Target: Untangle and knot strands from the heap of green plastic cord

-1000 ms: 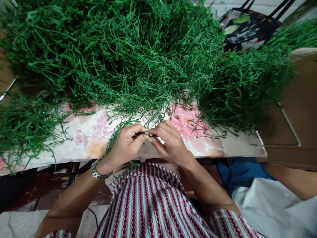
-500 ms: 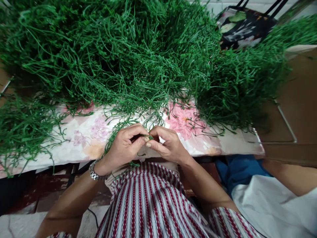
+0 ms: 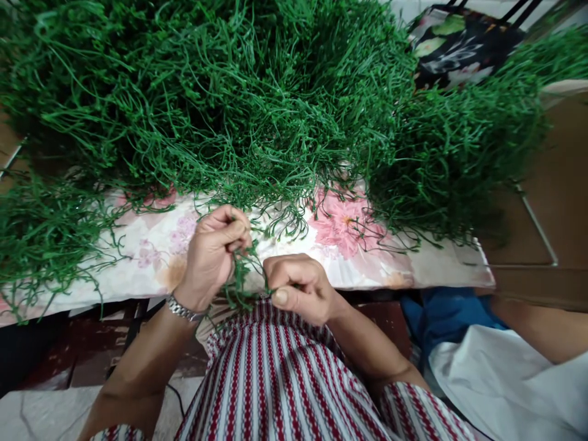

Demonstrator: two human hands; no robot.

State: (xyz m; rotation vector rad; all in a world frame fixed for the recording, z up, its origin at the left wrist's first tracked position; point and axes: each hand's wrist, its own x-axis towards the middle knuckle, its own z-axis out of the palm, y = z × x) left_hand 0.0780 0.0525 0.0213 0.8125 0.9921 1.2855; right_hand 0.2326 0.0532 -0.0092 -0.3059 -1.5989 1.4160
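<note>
In the head view my left hand (image 3: 206, 260), with a metal watch on its wrist, is closed with thumb and forefinger pinched on a green plastic plant sprig (image 3: 242, 278). The sprig's thin stems hang down between my hands in front of the striped garment. Lower and to the right, my right hand (image 3: 303, 289) is closed, thumb against the curled forefinger, on one strand of the same sprig. Just beyond both hands, a big tangled heap of similar green plastic sprigs (image 3: 229, 116) covers the back of the table.
A flowered tablecloth (image 3: 294, 266) shows along the table's near edge. Smaller sprig piles lie at the left (image 3: 46, 245) and right (image 3: 441, 177). Brown cardboard (image 3: 560, 184) stands at the right, near another person's arm (image 3: 542, 324). A dark floral bag (image 3: 463, 46) sits behind.
My hands were together at the fingertips; now they are apart. The left has risen leftward, the right has dropped slightly, and the sprig's stems now show between them.
</note>
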